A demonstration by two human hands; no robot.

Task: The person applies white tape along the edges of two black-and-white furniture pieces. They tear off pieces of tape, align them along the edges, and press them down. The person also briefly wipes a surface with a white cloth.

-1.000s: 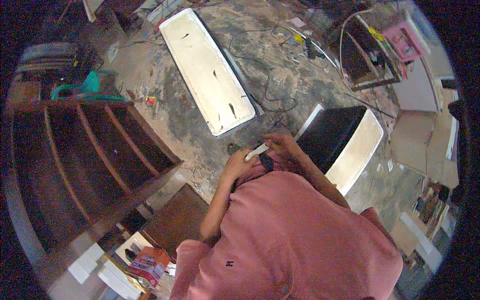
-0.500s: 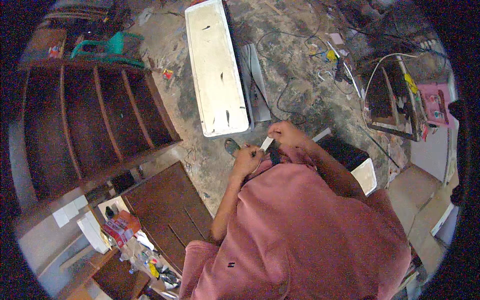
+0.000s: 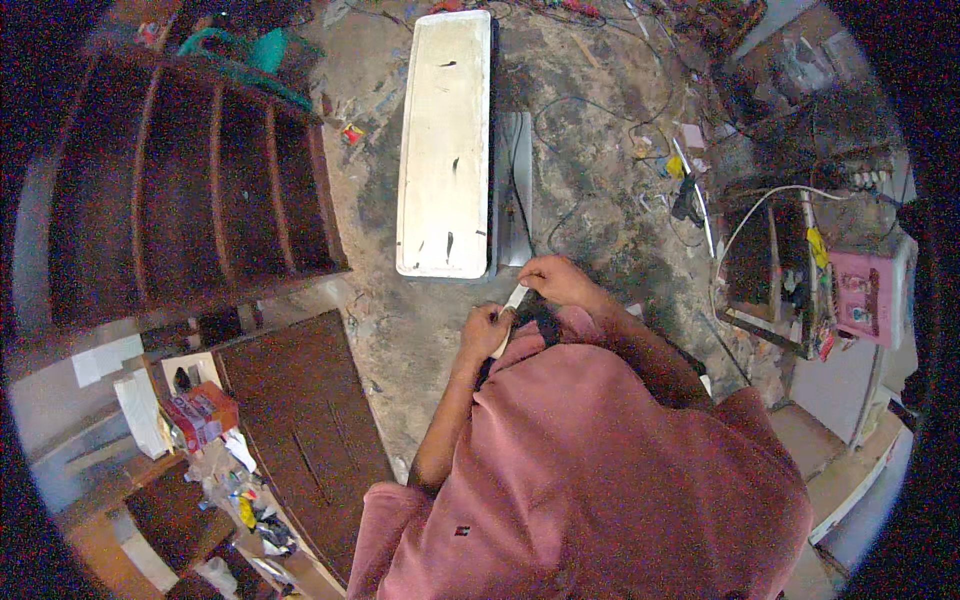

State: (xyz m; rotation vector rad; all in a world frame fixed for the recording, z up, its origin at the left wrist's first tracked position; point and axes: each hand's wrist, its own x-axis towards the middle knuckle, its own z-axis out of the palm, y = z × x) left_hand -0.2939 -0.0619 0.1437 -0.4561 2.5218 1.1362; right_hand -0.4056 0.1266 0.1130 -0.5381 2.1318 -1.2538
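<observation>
A narrow white strip runs between my two hands in front of my body. Its upper end is pinched in the fingers of my right hand. My left hand is closed around it lower down, and a pale piece shows below those fingers. What the strip is made of, I cannot tell. Just beyond my hands a long cream panel with rounded corners and dark marks lies on the floor. A grey flat piece with a black cable across it sits along the panel's right side.
Dark brown wooden shelving lies at the left, near a brown board. A red box and clutter stand at lower left. To the right are an open dark casing and a pink case. Cables and scraps litter the stained floor.
The view has shifted, so the surroundings sit differently in it. My hands have moved slightly down and left in the picture, with the strip still between them and more of it showing below my left hand.
</observation>
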